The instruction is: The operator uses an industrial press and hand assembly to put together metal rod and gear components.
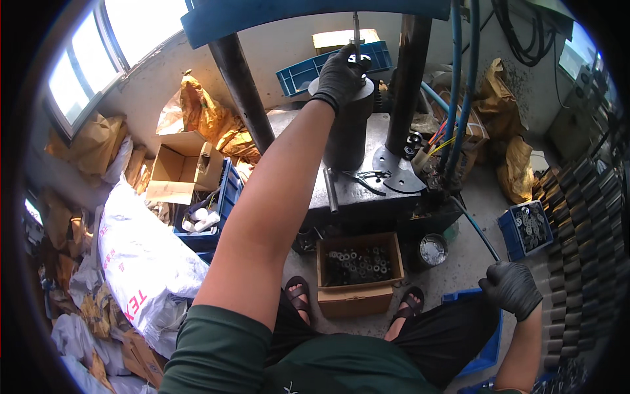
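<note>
Clenches the right grip (515,289) round the near end of a slim lever (476,226). Past the open carton (354,302) and over the metal surface (377,144), reaches with the left grip (341,80), gloved and curled, to a shiny ring-like part (358,59) above the thick grey cylinder (346,134), at the slender rod's (356,29) lower end; pinched or merely touched, cannot tell. Seems to be placing or steadying that part; next probably calls for truing alignment, then withdrawing well clear before working the lever.

Two hands (341,77) in black gloves, two dark round steel columns (241,95), two dark strapped sandals (298,293), one thick grey metal cylinder (346,138), one long slender lever (476,227), one round metal tin (422,255), and one large red-printed white sack (141,246).
</note>
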Action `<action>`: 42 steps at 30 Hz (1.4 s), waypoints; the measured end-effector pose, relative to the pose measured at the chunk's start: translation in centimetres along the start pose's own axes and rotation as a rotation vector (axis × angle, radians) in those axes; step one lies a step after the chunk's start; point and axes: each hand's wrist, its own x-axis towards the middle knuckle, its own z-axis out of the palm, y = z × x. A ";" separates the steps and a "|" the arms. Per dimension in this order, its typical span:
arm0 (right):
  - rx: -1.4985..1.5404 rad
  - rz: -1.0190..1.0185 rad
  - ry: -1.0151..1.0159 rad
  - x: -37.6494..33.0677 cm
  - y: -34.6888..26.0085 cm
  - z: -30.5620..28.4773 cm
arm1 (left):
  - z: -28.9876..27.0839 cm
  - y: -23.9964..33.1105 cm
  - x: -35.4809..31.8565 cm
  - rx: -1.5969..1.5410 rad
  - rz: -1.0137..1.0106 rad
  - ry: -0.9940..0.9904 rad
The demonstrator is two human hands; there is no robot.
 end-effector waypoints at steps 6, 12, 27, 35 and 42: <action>0.227 -0.085 0.209 0.7 1.9 -0.8 | -1.0 1.6 -0.8 -0.098 -0.058 -0.059; 0.075 -0.174 -0.054 0.4 2.6 0.0 | -0.8 1.4 -0.4 -0.161 -0.086 -0.090; 0.160 -0.252 1.192 11.5 3.9 -9.1 | -2.5 1.6 -0.7 -0.384 -0.275 -0.118; 0.272 -0.073 1.078 14.5 6.8 -11.1 | -1.5 3.4 -1.0 -0.479 -0.287 -0.151; 0.321 -0.150 0.133 2.7 1.9 -3.5 | -2.3 2.4 -1.3 -0.362 -0.260 -0.111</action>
